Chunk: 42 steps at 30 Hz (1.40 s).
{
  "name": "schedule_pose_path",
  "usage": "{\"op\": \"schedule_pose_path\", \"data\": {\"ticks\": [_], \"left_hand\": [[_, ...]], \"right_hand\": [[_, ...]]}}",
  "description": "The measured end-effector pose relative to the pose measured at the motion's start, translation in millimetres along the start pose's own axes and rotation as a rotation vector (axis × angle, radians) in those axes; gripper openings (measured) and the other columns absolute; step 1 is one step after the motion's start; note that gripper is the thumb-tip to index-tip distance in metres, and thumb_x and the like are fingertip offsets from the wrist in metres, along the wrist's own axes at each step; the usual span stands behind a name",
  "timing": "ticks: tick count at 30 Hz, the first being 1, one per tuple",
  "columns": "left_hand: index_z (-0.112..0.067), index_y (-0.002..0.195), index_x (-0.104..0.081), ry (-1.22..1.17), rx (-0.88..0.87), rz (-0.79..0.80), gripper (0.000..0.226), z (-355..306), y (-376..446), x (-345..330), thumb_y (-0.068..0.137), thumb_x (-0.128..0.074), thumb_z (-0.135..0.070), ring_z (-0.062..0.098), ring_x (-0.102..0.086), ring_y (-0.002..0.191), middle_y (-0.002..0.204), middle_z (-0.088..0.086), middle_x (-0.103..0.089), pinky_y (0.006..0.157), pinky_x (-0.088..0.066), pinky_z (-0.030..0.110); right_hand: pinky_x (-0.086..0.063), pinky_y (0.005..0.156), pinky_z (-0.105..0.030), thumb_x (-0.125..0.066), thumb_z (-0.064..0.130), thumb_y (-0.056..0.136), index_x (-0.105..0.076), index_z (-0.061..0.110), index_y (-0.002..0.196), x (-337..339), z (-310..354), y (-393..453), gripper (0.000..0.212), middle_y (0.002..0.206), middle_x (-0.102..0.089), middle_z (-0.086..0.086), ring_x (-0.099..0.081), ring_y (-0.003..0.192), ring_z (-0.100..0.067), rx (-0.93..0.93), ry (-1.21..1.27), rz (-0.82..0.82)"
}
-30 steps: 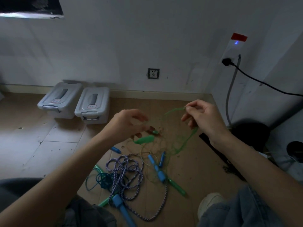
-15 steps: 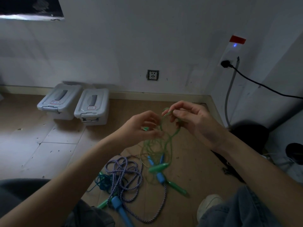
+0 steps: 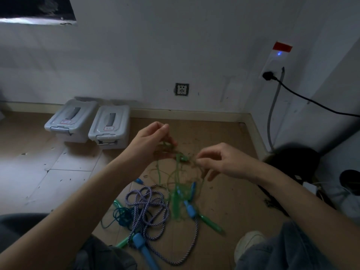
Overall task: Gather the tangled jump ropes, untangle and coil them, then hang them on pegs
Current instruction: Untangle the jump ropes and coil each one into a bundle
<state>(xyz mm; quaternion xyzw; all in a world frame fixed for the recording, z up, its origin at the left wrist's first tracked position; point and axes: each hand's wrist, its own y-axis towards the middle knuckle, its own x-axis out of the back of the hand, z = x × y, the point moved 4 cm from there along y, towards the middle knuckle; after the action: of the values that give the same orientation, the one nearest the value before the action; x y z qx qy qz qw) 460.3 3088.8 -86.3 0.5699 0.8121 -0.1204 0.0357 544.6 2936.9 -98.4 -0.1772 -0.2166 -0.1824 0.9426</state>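
— Cardboard floor [image 3: 224, 201], dim corner. Where's the green rope [image 3: 176, 193]?

— Lifted mid-scene: left hand [image 3: 152, 141] and right hand [image 3: 220, 162] both pinch its strands. I'd tease loops apart slowly, never yank.

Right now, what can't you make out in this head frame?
- Green rope: blurred and dim, its knots unreadable.
- Left hand fingertips: turned away, so the pinch point is hidden.
- Striped rope: blue handle cut by the bottom edge.
- Pegs: none in view.
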Motion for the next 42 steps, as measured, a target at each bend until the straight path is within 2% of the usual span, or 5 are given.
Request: {"op": "schedule_pose_path", "data": {"ticks": [8,15,24,32,42], "left_hand": [[-0.007,0.092,-0.046,0.07,-0.068,0.116,0.017,-9,-7,-17,0.093,-0.041,-0.023,0.015,-0.059,0.048,0.074,0.002,-0.064,0.043,-0.046,0.02],[-0.005,0.087,-0.048,0.376,0.208,-0.136,0.014,27,11,14,0.095,-0.043,-0.016,0.018,-0.066,0.059,0.081,0.012,-0.065,0.05,-0.056,0.025],[-0.028,0.139,-0.024,1.178,-0.023,-0.085,0.072,34,21,31,0.081,-0.065,-0.03,0.027,-0.032,0.128,0.142,0.005,-0.032,0.107,-0.03,0.043],[-0.024,0.113,-0.061,0.48,0.22,0.737,0.025,71,-12,-46,0.094,-0.046,-0.028,0.0,-0.055,0.111,0.12,-0.012,-0.061,0.094,-0.042,0.015],[-0.013,0.079,-0.051,-0.386,0.171,0.319,0.026,-12,-8,-35,0.092,-0.037,-0.031,0.005,-0.037,0.045,0.06,-0.004,-0.046,0.053,-0.045,0.019]], "right_hand": [[-0.046,0.044,-0.019,-0.057,0.026,0.089,-0.063,0.016,0.105,-24,2,0,0.019,0.093,-0.071,-0.003,-0.06,0.05,-0.013,-0.004,0.185,0.194],[-0.036,0.039,-0.013,-0.057,0.015,0.09,-0.063,0.022,0.075,38,11,-6,0.018,0.075,-0.068,0.001,-0.048,0.045,-0.002,0.204,0.099,-0.631],[-0.048,0.049,-0.022,-0.047,0.009,0.093,-0.063,0.017,0.091,34,52,-23,0.018,0.102,-0.07,0.002,-0.056,0.073,-0.011,0.471,0.376,-0.45],[-0.053,0.056,-0.023,-0.046,0.001,0.093,-0.061,0.012,0.093,32,55,-19,0.019,0.115,-0.063,-0.004,-0.062,0.081,-0.012,0.445,0.493,-0.472],[-0.056,0.082,-0.031,-0.066,0.01,0.083,-0.013,0.033,0.147,-23,-12,-2,0.086,0.145,-0.039,0.005,-0.065,0.097,-0.017,-0.176,0.026,0.222]]}}
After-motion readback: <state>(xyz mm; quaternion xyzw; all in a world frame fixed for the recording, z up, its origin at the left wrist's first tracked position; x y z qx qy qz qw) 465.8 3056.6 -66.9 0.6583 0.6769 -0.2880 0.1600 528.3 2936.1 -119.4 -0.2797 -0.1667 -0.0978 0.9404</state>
